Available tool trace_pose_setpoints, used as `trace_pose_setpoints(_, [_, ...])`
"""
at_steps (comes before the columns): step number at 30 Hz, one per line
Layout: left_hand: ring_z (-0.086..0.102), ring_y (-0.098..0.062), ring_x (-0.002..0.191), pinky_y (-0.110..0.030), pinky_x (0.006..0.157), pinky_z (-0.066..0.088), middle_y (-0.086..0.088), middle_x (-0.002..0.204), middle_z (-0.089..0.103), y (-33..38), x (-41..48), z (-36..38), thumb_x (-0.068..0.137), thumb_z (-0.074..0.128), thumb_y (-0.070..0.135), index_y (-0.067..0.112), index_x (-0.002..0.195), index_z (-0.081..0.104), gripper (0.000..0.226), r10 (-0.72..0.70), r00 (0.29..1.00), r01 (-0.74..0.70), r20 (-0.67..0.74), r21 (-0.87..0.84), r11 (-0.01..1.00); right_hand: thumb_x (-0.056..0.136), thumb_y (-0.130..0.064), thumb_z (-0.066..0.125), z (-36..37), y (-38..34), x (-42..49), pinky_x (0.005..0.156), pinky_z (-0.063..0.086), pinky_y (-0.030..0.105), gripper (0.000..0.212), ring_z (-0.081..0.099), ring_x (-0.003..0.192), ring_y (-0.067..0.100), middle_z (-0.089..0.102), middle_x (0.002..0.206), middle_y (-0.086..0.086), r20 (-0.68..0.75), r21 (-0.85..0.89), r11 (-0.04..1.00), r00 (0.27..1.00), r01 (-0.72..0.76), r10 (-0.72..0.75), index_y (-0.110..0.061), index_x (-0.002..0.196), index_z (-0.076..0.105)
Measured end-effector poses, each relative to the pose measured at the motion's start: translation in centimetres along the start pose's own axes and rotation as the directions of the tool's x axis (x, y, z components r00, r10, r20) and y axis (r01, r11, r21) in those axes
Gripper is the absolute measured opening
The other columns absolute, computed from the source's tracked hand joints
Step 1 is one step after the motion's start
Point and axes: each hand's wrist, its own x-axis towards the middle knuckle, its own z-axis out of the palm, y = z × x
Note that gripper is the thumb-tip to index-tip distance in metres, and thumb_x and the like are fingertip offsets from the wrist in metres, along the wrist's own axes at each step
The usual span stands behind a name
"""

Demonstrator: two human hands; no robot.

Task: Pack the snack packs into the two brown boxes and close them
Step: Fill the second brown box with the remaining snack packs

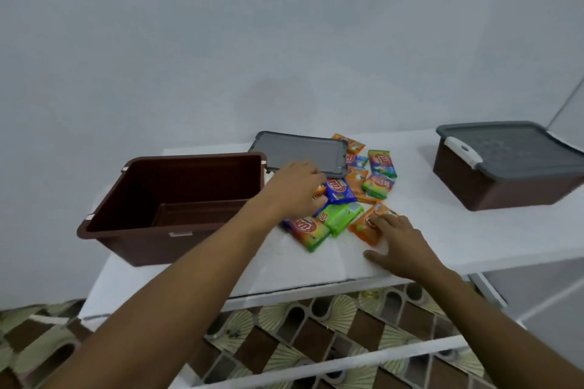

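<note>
The right hand (399, 245) lies nearest, fingers spread, tips on an orange pack (368, 226) at the pile's near edge — pressing, not gripping. A push from there could slide it off the table (474, 230). Further in, the left hand (295, 189) curls over the blue pack (339, 191); whether it grips, I cannot tell. The packs (377, 174) overlap, so lifting one may drag its neighbours. The open box (177, 208) sits left, empty; its lid (300, 151) lies behind — the far box (508, 167) is lidded, so nothing can go in yet.
</note>
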Motion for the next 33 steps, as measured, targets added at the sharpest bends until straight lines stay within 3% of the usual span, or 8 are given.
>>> trace_pose_setpoints(5, [0.046, -0.026, 0.123, -0.041, 0.102, 0.042, -0.010, 0.136, 0.050, 3.4, 3.7, 3.1, 0.091, 0.054, 0.034, 0.011, 0.136, 0.046, 0.051, -0.220, 0.972, 0.232, 0.088, -0.173, 0.957, 0.086, -0.040, 0.065, -1.6, 3.2, 1.2, 0.103, 0.038, 0.036, 0.072, 0.040, 0.125, 0.018, 0.044, 0.140, 0.000, 0.096, 0.142, 0.989, 0.994, 0.036, -0.050, -0.026, 0.148, 0.031])
trace_pose_setpoints(11, [-0.005, -0.040, 0.147, -0.050, 0.118, 0.008, -0.027, 0.158, -0.001, 2.3, 5.8, 6.6, 0.090, 0.060, 0.037, 0.006, 0.153, 0.004, 0.090, -0.583, 0.733, 0.634, 0.350, -0.038, 0.773, 0.093, -0.029, 0.049, -0.9, 5.2, 2.0, 0.114, 0.015, 0.049, 0.077, 0.004, 0.147, 0.022, -0.001, 0.162, -0.011, 0.183, -0.017, 0.978, 0.962, 0.210, -0.203, -0.043, 0.152, 0.002])
trace_pose_setpoints(13, [0.002, -0.040, 0.147, -0.051, 0.117, 0.009, -0.026, 0.158, 0.005, 2.0, 6.0, 7.5, 0.090, 0.061, 0.037, 0.008, 0.153, 0.002, 0.091, -0.625, 0.699, 0.676, 0.348, -0.038, 0.735, 0.095, -0.035, 0.047, -0.9, 5.8, 2.2, 0.114, 0.012, 0.051, 0.074, 0.003, 0.148, 0.020, 0.000, 0.162, -0.013, 0.203, -0.002, 0.967, 0.947, 0.254, -0.249, -0.045, 0.151, -0.001])
trace_pose_setpoints(16, [0.028, -0.037, 0.139, -0.044, 0.111, 0.030, -0.023, 0.152, 0.020, 1.7, 6.4, 7.2, 0.084, 0.069, 0.041, 0.005, 0.150, 0.017, 0.091, -0.671, 0.679, 0.712, 0.299, -0.043, 0.701, 0.084, -0.058, 0.055, -1.6, 6.9, 3.0, 0.108, 0.025, 0.046, 0.077, 0.024, 0.134, 0.019, 0.027, 0.150, -0.006, 0.192, -0.009, 0.969, 0.951, 0.247, -0.241, -0.042, 0.150, 0.018])
trace_pose_setpoints(19, [0.057, -0.031, 0.113, -0.037, 0.090, 0.051, -0.018, 0.139, 0.038, 1.8, 6.8, 5.4, 0.076, 0.077, 0.041, 0.008, 0.128, 0.048, 0.068, -0.648, 0.696, 0.681, 0.309, -0.001, 0.732, 0.073, -0.061, 0.069, -2.3, 7.2, 3.4, 0.097, 0.041, 0.036, 0.073, 0.040, 0.114, 0.012, 0.045, 0.129, -0.004, 0.239, 0.046, 0.975, 0.946, 0.215, -0.220, -0.032, 0.135, 0.042])
trace_pose_setpoints(22, [0.059, -0.024, 0.085, -0.032, 0.066, 0.047, -0.009, 0.114, 0.061, 2.4, 7.4, 3.2, 0.067, 0.081, 0.038, 0.014, 0.097, 0.055, 0.046, -0.585, 0.747, 0.612, 0.317, 0.015, 0.791, 0.070, -0.048, 0.078, -2.8, 6.9, 3.6, 0.088, 0.053, 0.029, 0.073, 0.054, 0.102, 0.010, 0.053, 0.124, -0.004, 0.267, 0.144, 0.972, 0.939, 0.185, -0.218, -0.029, 0.127, 0.037])
trace_pose_setpoints(29, [0.056, -0.025, 0.109, -0.034, 0.090, 0.046, -0.003, 0.126, 0.058, -0.4, 6.7, -4.1, 0.078, 0.072, 0.051, 0.013, 0.127, 0.053, 0.065, -0.432, 0.834, 0.493, 0.342, -0.115, 0.862, 0.076, -0.047, 0.075, -6.4, 3.5, 5.8, 0.081, 0.049, 0.018, 0.080, 0.055, 0.103, 0.008, 0.054, 0.127, -0.007, 0.155, 0.372, 0.906, 0.949, 0.203, -0.276, -0.028, 0.143, 0.035])
trace_pose_setpoints(33, [0.050, -0.018, 0.098, -0.029, 0.082, 0.035, -0.003, 0.118, 0.055, -6.2, 1.7, -7.9, 0.098, 0.045, 0.049, 0.023, 0.116, 0.054, 0.033, -0.395, 0.837, 0.507, 0.378, -0.267, 0.820, 0.079, -0.061, 0.066, -9.0, -2.9, 7.0, 0.065, 0.053, 0.021, 0.056, 0.064, 0.087, 0.008, 0.064, 0.109, -0.008, 0.057, 0.465, 0.850, 0.949, 0.248, -0.309, -0.028, 0.122, 0.053])
